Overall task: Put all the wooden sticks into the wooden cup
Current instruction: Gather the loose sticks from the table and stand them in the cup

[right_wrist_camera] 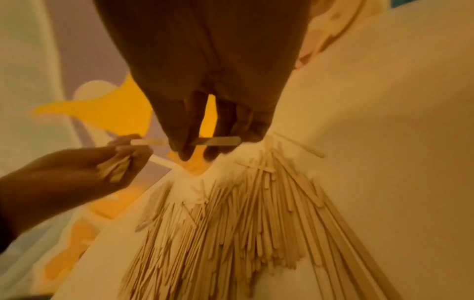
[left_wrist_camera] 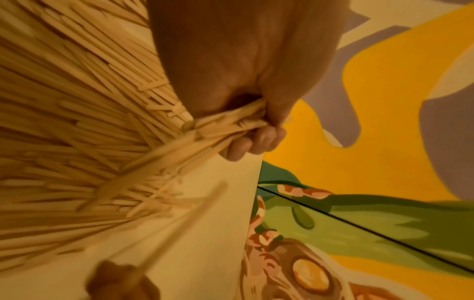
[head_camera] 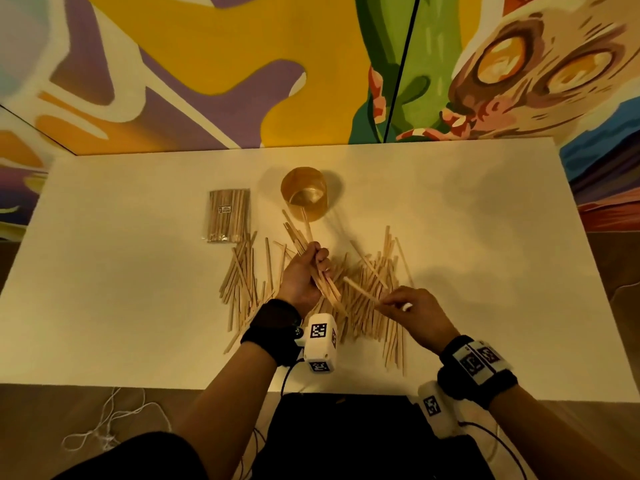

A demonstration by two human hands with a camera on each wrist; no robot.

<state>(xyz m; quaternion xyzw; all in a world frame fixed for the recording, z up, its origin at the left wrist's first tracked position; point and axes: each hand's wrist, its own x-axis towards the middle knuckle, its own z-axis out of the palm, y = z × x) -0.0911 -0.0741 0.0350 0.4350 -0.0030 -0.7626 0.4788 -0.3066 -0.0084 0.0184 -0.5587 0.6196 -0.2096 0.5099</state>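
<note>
The wooden cup (head_camera: 304, 197) holds one stick (head_camera: 307, 226); left hand (head_camera: 304, 275) grips a bundle (head_camera: 322, 282), right hand (head_camera: 415, 311) pinches a single stick (head_camera: 360, 289)

sticks (head_camera: 375, 289): pale bare wood, flat, smooth, matt
cup (head_camera: 304, 199): golden-brown wood, smooth with a slight sheen inside
packet (head_camera: 228, 215): clear glossy plastic wrap over wooden sticks, small paper label
table (head_camera: 485, 237): plain white, smooth, matt
wrist straps (head_camera: 273, 332): black cloth
</note>
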